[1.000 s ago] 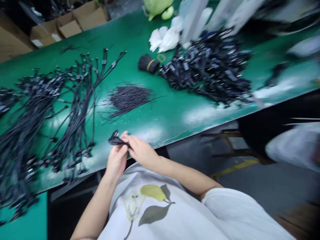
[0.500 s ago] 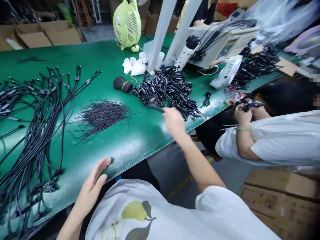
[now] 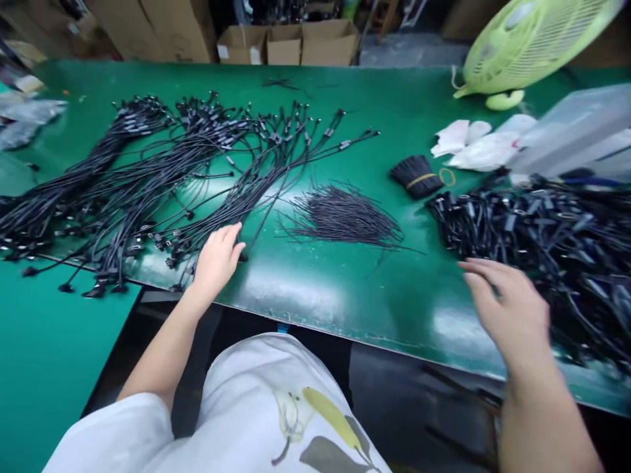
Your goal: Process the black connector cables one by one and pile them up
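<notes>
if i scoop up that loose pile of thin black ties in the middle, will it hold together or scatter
Probably scatters: the loose ties lie fanned out, unbound, with strays at the edges. Each looks thin and light, so likely bendy and hard to pinch off the green table.

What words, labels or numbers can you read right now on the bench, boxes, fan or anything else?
No text can be read in this view.
Cardboard boxes: pale label patches, too small and blurred to read.
Fan: no lettering shows.
Shirt: a pear picture only, no words.
</notes>
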The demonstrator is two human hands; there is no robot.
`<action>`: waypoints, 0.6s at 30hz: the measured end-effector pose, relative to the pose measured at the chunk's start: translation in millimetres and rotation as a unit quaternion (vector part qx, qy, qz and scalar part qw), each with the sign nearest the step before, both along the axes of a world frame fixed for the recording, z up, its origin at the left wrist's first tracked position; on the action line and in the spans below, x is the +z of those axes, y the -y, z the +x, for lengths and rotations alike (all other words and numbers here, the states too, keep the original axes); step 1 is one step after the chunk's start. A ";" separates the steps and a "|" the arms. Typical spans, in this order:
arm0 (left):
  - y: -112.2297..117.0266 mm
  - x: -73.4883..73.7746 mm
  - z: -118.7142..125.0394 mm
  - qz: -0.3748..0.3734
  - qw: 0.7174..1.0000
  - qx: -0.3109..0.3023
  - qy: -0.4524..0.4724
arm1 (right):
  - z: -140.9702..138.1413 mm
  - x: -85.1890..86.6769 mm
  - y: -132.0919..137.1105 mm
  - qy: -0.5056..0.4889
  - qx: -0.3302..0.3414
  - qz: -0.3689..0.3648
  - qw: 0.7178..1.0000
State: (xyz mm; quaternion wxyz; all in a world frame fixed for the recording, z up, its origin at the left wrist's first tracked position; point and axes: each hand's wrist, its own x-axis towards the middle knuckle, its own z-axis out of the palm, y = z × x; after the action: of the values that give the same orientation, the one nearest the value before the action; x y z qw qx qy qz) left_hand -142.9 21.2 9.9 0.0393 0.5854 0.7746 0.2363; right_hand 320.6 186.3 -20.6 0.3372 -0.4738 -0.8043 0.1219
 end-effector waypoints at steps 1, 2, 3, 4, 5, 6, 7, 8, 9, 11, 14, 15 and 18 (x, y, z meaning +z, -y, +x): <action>-8.9 -1.6 -15.1 -0.026 0.998 0.009 -0.060 | -25.0 4.0 0.5 0.006 0.049 -0.037 0.998; -17.5 -3.8 -29.7 -0.059 0.992 0.010 -0.110 | -49.5 7.9 0.2 0.012 0.094 -0.065 0.993; -25.2 -5.9 -42.8 -0.093 0.985 0.009 -0.147 | -73.2 11.6 -0.6 0.019 0.135 -0.084 0.987; -31.5 -7.4 -53.8 -0.120 0.977 0.005 -0.174 | -96.3 15.2 -1.5 0.025 0.172 -0.093 0.980; -35.7 -7.7 -61.6 -0.137 0.973 -0.002 -0.188 | -119.0 18.9 -1.9 0.033 0.207 -0.094 0.973; -37.5 -6.3 -65.9 -0.140 0.972 -0.009 -0.190 | -141.9 22.7 -1.5 0.039 0.238 -0.091 0.966; -36.7 -2.9 -66.2 -0.131 0.975 -0.017 -0.178 | -165.6 26.5 -0.2 0.043 0.263 -0.081 0.961; -33.3 2.7 -62.7 -0.115 0.981 -0.026 -0.151 | -190.2 30.2 1.7 0.048 0.280 -0.067 0.956; -27.5 10.3 -56.1 -0.100 0.988 -0.038 -0.111 | -215.7 33.8 3.6 0.059 0.294 -0.050 0.953; -9.4 29.8 -38.8 -0.088 0.994 -0.062 -0.003 | -267.3 40.4 2.9 0.121 0.316 -0.013 0.941; 28.0 59.2 -27.4 -0.141 0.981 -0.090 0.095 | -328.5 51.6 -25.2 0.234 0.318 0.020 0.919; 41.2 65.7 -32.1 -0.157 0.979 -0.073 0.105 | -339.8 57.3 -43.3 0.250 0.296 0.026 0.922; 75.0 68.0 -65.1 -0.149 0.973 0.013 0.174 | -339.3 86.5 -108.5 0.219 0.158 0.089 0.959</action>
State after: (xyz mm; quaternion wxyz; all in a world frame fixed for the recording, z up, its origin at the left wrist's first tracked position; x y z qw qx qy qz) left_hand -207.9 -53.8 77.8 0.2576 0.5125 0.7899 0.2167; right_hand -18.7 294.8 65.9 0.1701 -0.3238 -0.9307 -0.0053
